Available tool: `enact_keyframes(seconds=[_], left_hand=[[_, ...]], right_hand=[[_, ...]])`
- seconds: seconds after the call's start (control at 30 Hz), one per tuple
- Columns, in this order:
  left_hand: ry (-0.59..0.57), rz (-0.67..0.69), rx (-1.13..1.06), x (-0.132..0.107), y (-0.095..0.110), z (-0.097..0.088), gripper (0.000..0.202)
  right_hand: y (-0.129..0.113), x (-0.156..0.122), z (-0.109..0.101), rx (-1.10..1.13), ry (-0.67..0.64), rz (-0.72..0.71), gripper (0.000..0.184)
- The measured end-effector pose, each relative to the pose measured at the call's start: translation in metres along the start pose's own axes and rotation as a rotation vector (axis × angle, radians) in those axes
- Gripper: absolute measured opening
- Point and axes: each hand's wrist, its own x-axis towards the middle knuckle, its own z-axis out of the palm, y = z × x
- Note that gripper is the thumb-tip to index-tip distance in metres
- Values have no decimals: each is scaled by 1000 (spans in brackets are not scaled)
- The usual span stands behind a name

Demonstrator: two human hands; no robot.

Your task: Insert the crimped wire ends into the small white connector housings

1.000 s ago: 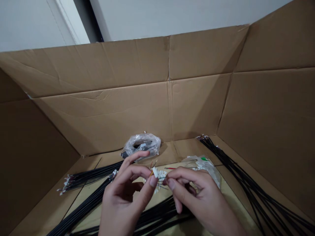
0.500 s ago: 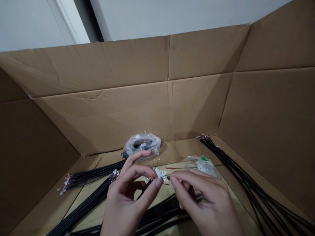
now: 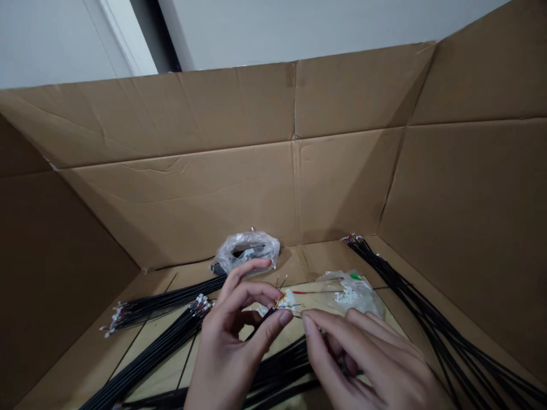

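My left hand [image 3: 239, 336] is closed, thumb and index finger pinching the end of a black cable [image 3: 264, 322]. Thin coloured wires [image 3: 280, 300] fan out of that end, orange and yellow among them, some with bare metal tips. White plastic connectors [image 3: 289, 298] show just beyond the fingertips; whether one is in the left hand I cannot tell. To the right, my right hand [image 3: 363, 353] pinches the tip of one thin wire [image 3: 298, 317] between thumb and index finger. Its other fingers are curled in.
Bundles of black cables with white ends lie at the left [image 3: 158, 347], at the right [image 3: 410, 296] and under my hands [image 3: 282, 370]. A clear bag of white connectors [image 3: 354, 293] and a plastic-wrapped coil [image 3: 248, 250] lie farther back. Cardboard walls [image 3: 213, 188] surround the work surface.
Both hands have shifted slightly right. The right fingertips have moved down, on a thin wire beside the left thumb. The white connector seen at the left fingertips before is less distinct now.
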Motion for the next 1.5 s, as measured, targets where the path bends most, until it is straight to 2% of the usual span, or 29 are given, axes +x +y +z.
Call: enact_keyframes(seconds=[0.2,0.47,0.63,0.93,1.1,1.2,1.3,1.4,1.5], left_hand=[[10,126,3,-4,-8,6,15],[-27,396,248,-8,-8,3,25],[-11,410,319,-6,-1,3,19],[11,339,322,-12,4,3,19],[20,410,335,-10,3,1,18],[18,475,340,-8,3,2,19],[5,500,361,-9,3,1,19],[-21,531,409,-10,3,-1,20],[-50,551,455,-12,4,-1,22]], right_hand=[[2,7,0,4,12,-80,30],[7,14,5,153,35,-54,28],[9,17,4,175,35,-114,24],[11,16,4,213,19,-104,20],[11,17,4,255,28,-87,20],[10,17,4,353,-19,62,16],[12,16,5,540,-134,338,15],[15,14,7,798,-301,559,23],[19,12,8,978,-419,674,32]])
